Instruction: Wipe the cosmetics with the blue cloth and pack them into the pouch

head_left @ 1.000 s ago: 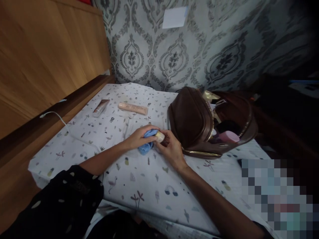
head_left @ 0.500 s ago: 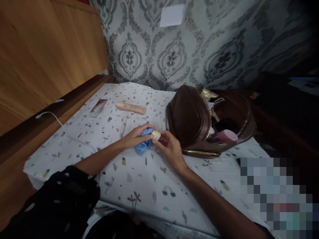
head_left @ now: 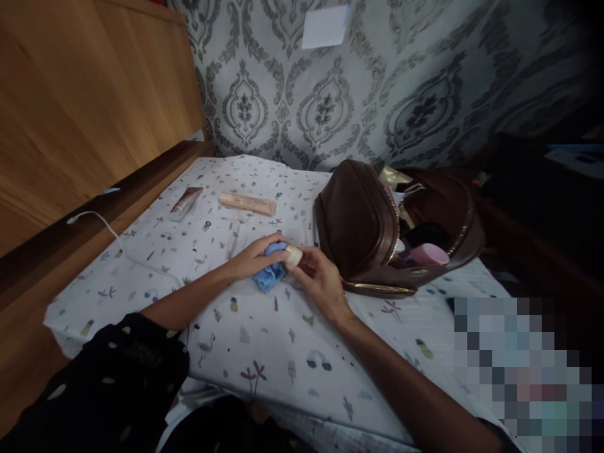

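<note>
Between my two hands, over the middle of the patterned white cloth (head_left: 264,327), is a small pale jar or bottle (head_left: 293,255). My left hand (head_left: 257,258) is closed round a crumpled blue cloth (head_left: 268,277), which presses against the left end of the jar. The fingers of my right hand (head_left: 321,277) pinch the jar's right end. A peach tube (head_left: 248,204) lies beyond my hands, with a smaller silver and brown tube (head_left: 186,204) to its left.
An open brown bag (head_left: 361,226) stands right of my hands, holding a pink item (head_left: 430,254) and others. A white cable (head_left: 113,233) runs along the left. Wooden furniture (head_left: 104,75) borders the left; a patterned wall (head_left: 325,107) stands behind.
The pale jar has tilted and shifted very slightly left with both hands. My grips look the same, and the tubes and bag have stayed in place.
</note>
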`<control>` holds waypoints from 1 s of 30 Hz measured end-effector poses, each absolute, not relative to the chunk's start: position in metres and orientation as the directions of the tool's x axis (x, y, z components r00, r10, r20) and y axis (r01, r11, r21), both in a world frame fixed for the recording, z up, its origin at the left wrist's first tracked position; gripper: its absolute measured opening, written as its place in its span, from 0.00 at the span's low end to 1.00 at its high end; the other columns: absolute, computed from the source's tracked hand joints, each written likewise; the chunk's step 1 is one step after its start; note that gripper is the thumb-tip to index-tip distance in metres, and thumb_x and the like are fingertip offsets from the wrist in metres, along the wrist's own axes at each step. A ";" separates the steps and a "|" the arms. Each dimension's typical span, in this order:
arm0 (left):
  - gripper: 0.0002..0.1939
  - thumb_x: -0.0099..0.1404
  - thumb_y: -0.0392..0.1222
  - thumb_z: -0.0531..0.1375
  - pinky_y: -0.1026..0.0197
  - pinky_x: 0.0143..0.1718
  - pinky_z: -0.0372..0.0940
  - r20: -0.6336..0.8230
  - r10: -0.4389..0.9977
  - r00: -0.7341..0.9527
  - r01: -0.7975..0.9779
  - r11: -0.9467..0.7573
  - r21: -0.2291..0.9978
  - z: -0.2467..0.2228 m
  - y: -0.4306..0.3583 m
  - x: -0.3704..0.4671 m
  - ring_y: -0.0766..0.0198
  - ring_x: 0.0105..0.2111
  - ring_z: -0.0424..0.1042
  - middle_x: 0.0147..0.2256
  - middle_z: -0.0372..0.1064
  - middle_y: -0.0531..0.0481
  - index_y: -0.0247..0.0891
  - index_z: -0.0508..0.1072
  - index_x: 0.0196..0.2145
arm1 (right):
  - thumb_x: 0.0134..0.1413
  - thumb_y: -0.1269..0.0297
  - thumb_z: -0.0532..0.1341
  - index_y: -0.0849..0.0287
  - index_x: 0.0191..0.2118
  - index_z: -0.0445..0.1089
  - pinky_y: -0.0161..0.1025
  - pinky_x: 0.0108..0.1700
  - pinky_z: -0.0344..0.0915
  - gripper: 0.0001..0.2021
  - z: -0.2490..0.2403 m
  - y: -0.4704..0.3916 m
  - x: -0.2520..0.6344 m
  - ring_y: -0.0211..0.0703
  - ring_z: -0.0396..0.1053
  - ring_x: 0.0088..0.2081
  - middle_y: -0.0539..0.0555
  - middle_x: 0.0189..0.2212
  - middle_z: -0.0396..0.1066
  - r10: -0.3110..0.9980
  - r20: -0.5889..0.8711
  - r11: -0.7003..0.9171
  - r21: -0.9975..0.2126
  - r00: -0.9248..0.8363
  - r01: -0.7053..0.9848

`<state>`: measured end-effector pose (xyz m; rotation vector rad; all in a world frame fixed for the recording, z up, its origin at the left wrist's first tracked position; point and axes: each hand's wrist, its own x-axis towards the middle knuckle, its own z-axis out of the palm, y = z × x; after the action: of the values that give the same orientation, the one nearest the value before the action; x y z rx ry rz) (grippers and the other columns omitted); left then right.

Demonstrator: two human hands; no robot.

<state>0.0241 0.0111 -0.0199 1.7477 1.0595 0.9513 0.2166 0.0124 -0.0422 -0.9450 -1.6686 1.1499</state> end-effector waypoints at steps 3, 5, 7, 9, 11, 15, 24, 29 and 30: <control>0.20 0.65 0.57 0.59 0.64 0.38 0.64 0.164 0.926 0.340 0.248 -0.256 0.934 -0.019 0.011 0.024 0.62 0.37 0.68 0.37 0.68 0.50 0.38 0.71 0.44 | 0.53 0.44 0.65 0.58 0.45 0.70 0.40 0.36 0.71 0.23 -0.040 0.012 0.218 0.48 0.74 0.37 0.57 0.37 0.76 0.912 0.204 0.259 -0.959 -0.357 0.114; 0.20 0.66 0.57 0.59 0.64 0.39 0.63 0.159 0.925 0.346 0.235 -0.249 0.939 -0.019 0.011 0.024 0.62 0.37 0.68 0.36 0.69 0.51 0.38 0.71 0.44 | 0.55 0.44 0.64 0.58 0.49 0.69 0.39 0.32 0.70 0.25 -0.040 0.011 0.218 0.47 0.74 0.35 0.57 0.38 0.76 0.907 0.196 0.260 -0.957 -0.372 0.129; 0.20 0.66 0.57 0.60 0.64 0.39 0.63 0.160 0.922 0.353 0.216 -0.246 0.945 -0.020 0.011 0.024 0.63 0.37 0.68 0.36 0.68 0.51 0.38 0.72 0.44 | 0.57 0.44 0.62 0.58 0.52 0.66 0.38 0.30 0.68 0.25 -0.040 0.010 0.219 0.45 0.73 0.32 0.54 0.35 0.75 0.903 0.201 0.270 -0.953 -0.379 0.137; 0.21 0.65 0.58 0.60 0.64 0.38 0.63 0.166 0.920 0.354 0.203 -0.249 0.947 -0.021 0.011 0.023 0.63 0.36 0.68 0.36 0.68 0.51 0.38 0.72 0.44 | 0.59 0.44 0.60 0.58 0.53 0.65 0.38 0.29 0.67 0.25 -0.039 0.009 0.219 0.44 0.72 0.29 0.52 0.31 0.73 0.898 0.203 0.279 -0.948 -0.390 0.151; 0.22 0.65 0.60 0.60 0.64 0.37 0.63 0.168 0.923 0.346 0.206 -0.250 0.946 -0.021 0.011 0.023 0.63 0.35 0.67 0.35 0.67 0.51 0.37 0.72 0.43 | 0.60 0.44 0.58 0.58 0.51 0.65 0.38 0.28 0.66 0.23 -0.038 0.008 0.220 0.42 0.71 0.27 0.51 0.29 0.72 0.891 0.195 0.282 -0.945 -0.409 0.164; 0.23 0.66 0.60 0.59 0.63 0.38 0.64 0.159 0.918 0.362 0.217 -0.249 0.944 -0.019 0.010 0.024 0.62 0.36 0.68 0.37 0.68 0.50 0.37 0.72 0.46 | 0.61 0.41 0.56 0.57 0.46 0.67 0.37 0.27 0.64 0.23 -0.035 0.008 0.220 0.41 0.68 0.24 0.49 0.24 0.70 0.885 0.187 0.291 -0.937 -0.425 0.194; 0.26 0.62 0.52 0.66 0.59 0.48 0.64 0.204 0.893 0.401 0.178 -0.294 0.939 -0.020 0.009 0.025 0.59 0.43 0.70 0.44 0.70 0.48 0.39 0.70 0.53 | 0.61 0.34 0.51 0.56 0.49 0.62 0.38 0.21 0.62 0.28 -0.036 0.010 0.220 0.42 0.66 0.19 0.48 0.20 0.70 0.914 0.120 0.189 -0.971 -0.389 0.144; 0.23 0.63 0.53 0.64 0.60 0.44 0.65 0.178 0.920 0.350 0.180 -0.253 0.951 -0.021 0.011 0.025 0.60 0.39 0.70 0.39 0.71 0.49 0.37 0.71 0.50 | 0.58 0.40 0.60 0.55 0.55 0.58 0.37 0.22 0.64 0.29 -0.043 0.011 0.219 0.43 0.70 0.29 0.52 0.33 0.71 0.913 0.179 0.223 -0.971 -0.367 0.082; 0.22 0.64 0.54 0.64 0.60 0.43 0.65 0.181 0.923 0.339 0.184 -0.253 0.950 -0.022 0.011 0.025 0.60 0.39 0.70 0.38 0.71 0.49 0.37 0.72 0.49 | 0.56 0.41 0.62 0.55 0.55 0.58 0.36 0.22 0.65 0.30 -0.044 0.011 0.218 0.44 0.71 0.32 0.54 0.36 0.70 0.915 0.185 0.221 -0.973 -0.358 0.063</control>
<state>0.0250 0.0112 -0.0216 1.6769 1.0046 1.0005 0.2183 0.0114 -0.0437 -0.9336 -1.6369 1.2493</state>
